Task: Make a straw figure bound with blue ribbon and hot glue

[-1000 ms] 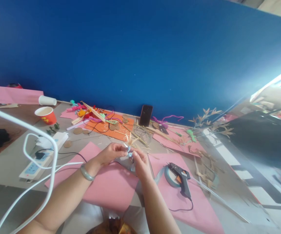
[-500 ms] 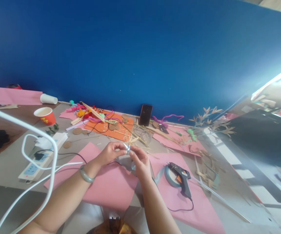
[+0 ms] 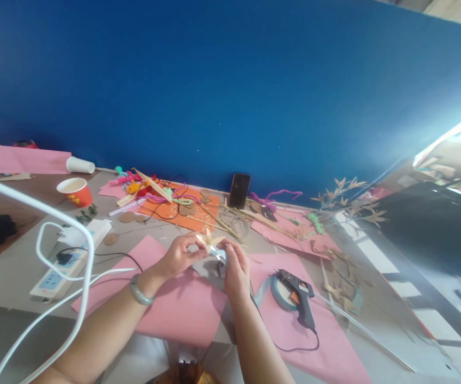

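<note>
My left hand (image 3: 182, 253), with a jade-like bangle on its wrist, pinches the base of a pale, dried-leaf flower (image 3: 207, 239). Its pointed petals spread upward. My right hand (image 3: 236, 268) is closed on a light blue ribbon (image 3: 217, 253), which reaches across to the flower's base. Below, a greyish loose part hangs by the right fingers; I cannot tell its kind. Both hands are above the grey table, near a pink paper sheet (image 3: 182, 309). To the right, a black glue gun (image 3: 300, 293) lies over a light blue ribbon roll (image 3: 278, 294).
A power strip (image 3: 72, 261) with white cables (image 3: 88, 277) crosses the left side. Nearby stands a red-and-white paper cup (image 3: 74, 192). A phone (image 3: 239, 190) leans on the blue wall. Craft bits cover orange paper (image 3: 204, 208); a dried-leaf branch (image 3: 344, 194) rises at right.
The flower has turned upright and shows its petals more fully. My right hand has shifted slightly right, stretching the blue ribbon away from my left hand.
</note>
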Available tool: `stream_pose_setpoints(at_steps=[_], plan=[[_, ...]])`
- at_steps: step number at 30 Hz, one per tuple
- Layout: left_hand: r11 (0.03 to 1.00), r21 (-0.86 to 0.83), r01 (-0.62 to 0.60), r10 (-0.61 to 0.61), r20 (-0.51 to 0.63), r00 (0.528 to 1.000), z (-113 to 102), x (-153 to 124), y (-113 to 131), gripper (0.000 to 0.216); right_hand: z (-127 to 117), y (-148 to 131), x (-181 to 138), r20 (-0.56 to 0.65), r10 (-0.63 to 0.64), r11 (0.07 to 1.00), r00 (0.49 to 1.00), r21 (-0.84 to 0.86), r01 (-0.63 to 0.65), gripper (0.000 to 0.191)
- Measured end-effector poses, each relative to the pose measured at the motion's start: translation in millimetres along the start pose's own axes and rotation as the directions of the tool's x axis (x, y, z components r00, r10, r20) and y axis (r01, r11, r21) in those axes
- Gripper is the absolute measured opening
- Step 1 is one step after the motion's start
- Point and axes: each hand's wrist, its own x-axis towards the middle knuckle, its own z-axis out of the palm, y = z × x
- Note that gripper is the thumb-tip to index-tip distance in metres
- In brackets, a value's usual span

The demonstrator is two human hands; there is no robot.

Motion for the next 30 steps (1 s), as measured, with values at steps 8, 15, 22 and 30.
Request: stream_pose_setpoints(at_steps=[8,15,22,30], plan=[[0.985,0.09,-0.148,0.153,-0.052,0.987,-2.0,-5.0,7.8,0.01,0.9,-9.7,-0.5,-0.144,-0.219,0.966,0.965,0.11,0.235,0.014],[0.953,0.195,-0.233,0.248,-0.057,0.967,-2.3,-4.5,8.0,0.004,-4.8,-12.5,1.7,-0.123,-0.184,0.967,0.975,0.157,0.203,0.026],[0.954,0.198,-0.224,0.24,-0.063,0.969,-1.3,-3.2,5.7,0.006,-0.8,-8.4,2.5,-0.134,-0.159,0.983,0.978,0.072,0.17,0.022],[0.998,0.036,0.054,-0.046,-0.198,0.979,-5.1,6.3,-12.1,0.012,-7.9,4.0,5.9,-0.087,-0.12,0.993,0.989,-0.004,0.12,0.02]])
